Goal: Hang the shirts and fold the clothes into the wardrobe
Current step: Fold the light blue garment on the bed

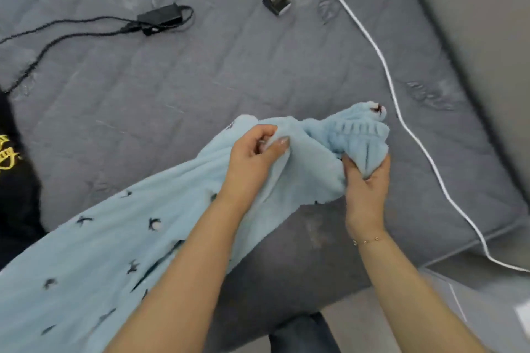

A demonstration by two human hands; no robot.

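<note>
Black garment (14, 180) lies at the bed's (200, 80) left edge. Black charger (160, 18) sits further back. Blue fleece garment (100, 252) trails across the bed's near side. Left hand (252, 160) pinches its fabric; right hand (367, 180) grips the ribbed cuff (358, 135). White cable (381, 57) runs along the right.

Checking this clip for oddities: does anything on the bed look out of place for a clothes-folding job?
Yes. A black power adapter with its cable, a small black box and a long white cord lie loose on the grey quilted mattress, none of them clothing.
</note>
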